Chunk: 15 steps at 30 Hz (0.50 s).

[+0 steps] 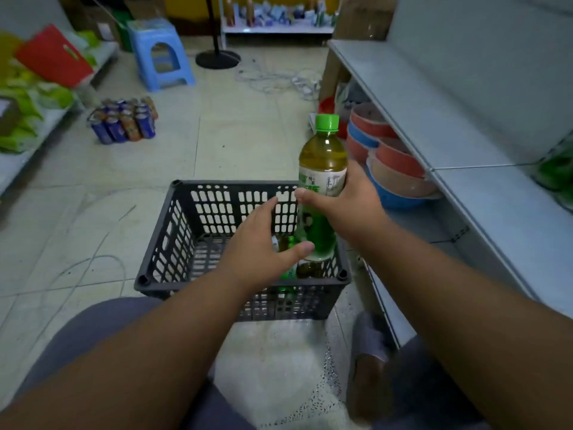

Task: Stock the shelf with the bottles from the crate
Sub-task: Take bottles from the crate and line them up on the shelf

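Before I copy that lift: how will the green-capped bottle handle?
The bottle looks nearly full, so probably hefty for its size. It is tall and narrow, so it may tip if set down carelessly. The right hand wraps its smooth label; it could slip.

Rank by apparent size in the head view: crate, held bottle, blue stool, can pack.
1. crate
2. held bottle
3-4. blue stool and can pack look alike; both stand farther from the camera, so their true order is unsure.

Crate [217, 212] on tiled floor [248, 135]
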Motion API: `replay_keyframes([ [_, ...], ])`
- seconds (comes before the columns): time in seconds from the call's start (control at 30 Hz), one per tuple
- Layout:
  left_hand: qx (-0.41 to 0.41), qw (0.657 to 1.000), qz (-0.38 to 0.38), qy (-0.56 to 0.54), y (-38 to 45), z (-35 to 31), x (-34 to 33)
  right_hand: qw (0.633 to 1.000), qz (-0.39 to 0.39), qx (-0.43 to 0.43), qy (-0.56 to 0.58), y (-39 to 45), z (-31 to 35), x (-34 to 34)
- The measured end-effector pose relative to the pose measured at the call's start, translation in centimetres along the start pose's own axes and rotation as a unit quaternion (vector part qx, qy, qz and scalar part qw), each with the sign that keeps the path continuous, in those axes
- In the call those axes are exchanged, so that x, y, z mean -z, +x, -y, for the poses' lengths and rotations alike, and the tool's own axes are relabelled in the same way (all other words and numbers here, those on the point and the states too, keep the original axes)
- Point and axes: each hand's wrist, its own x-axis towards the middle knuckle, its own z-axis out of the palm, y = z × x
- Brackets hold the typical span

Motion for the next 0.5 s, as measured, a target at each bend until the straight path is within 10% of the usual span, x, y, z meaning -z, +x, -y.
replay_keyframes([
  [0.5, -0.189, 0.954, 0.119, -0.199, -4.2, -15.8, -5.3, 0.965, -0.258, 0.022, -0.038, -13.4, 5.9, 15.7],
])
